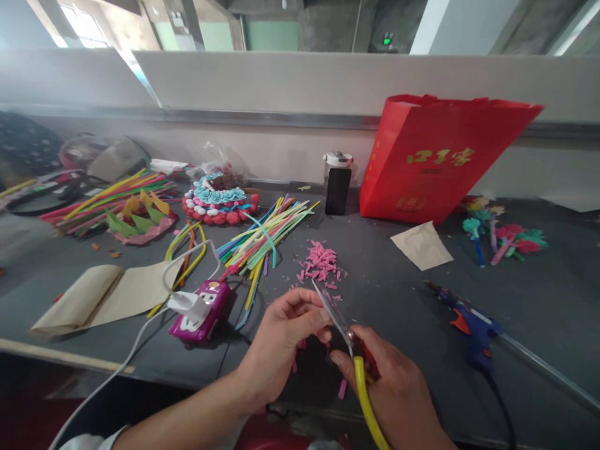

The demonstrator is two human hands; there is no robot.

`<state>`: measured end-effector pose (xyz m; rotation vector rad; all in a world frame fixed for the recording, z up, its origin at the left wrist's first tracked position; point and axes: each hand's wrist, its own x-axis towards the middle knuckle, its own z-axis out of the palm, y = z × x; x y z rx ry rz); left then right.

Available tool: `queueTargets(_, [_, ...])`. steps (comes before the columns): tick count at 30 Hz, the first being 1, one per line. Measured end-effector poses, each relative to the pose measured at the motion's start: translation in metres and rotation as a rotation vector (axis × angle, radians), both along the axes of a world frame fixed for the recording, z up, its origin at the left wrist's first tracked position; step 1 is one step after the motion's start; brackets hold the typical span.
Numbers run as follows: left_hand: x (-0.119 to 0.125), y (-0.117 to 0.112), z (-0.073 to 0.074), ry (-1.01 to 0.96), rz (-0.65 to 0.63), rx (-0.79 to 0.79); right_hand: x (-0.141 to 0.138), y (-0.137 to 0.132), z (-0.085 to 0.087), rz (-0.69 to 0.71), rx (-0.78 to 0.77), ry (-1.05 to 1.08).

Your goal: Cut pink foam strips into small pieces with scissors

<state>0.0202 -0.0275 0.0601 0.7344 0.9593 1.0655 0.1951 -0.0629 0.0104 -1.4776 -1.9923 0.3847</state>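
Observation:
My right hand [394, 387] grips a pair of scissors [335, 315] with yellow handles, blades pointing up and left over the grey table [398, 294]. My left hand [284, 340] is pinched right beside the blades, its fingers closed on something small that I cannot make out. A few pink strips [342, 387] lie under and between the hands. A heap of small pink cut pieces [320, 260] sits just beyond the scissor tips.
Bundle of coloured strips [262, 240] left of centre. Purple power strip with white plug [199, 309] near my left hand. Blue glue gun [471, 322] at right. Red bag [435, 156], a bottle with a phone against it [337, 184], foam cake [219, 200] and foam flowers [504, 240] at back.

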Motion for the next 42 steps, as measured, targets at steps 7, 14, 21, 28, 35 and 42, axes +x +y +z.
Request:
queueTargets(7, [-0.0015,0.0004,-0.0009,-0.032,0.0,-0.04,0.0011,0.0013,-0.0021,-0.057,-0.005,-0.04])
queueTargets(14, [-0.0037,0.0022,-0.0051,-0.098,0.04,-0.039,-0.0008,0.0018,-0.0029,-0.04,0.201,-0.157])
queueTargets(21, [-0.0033,0.001,0.0004,-0.044,0.038,-0.051,-0.0019,0.002,-0.001,-0.024,0.297,-0.142])
queueTargets(28, [-0.0025,-0.0011,0.0006,-0.036,0.024,-0.052,-0.0007,-0.0008,-0.0003,0.008,0.099,-0.045])
queueTargets(35, [-0.0037,0.002,-0.0005,-0.083,0.053,-0.053,0.0012,0.0019,-0.0005,-0.067,0.116,-0.101])
queueTargets(42, [-0.0039,0.0016,0.0,-0.059,0.062,-0.039,0.0015,0.0014,-0.0035,-0.031,0.226,-0.133])
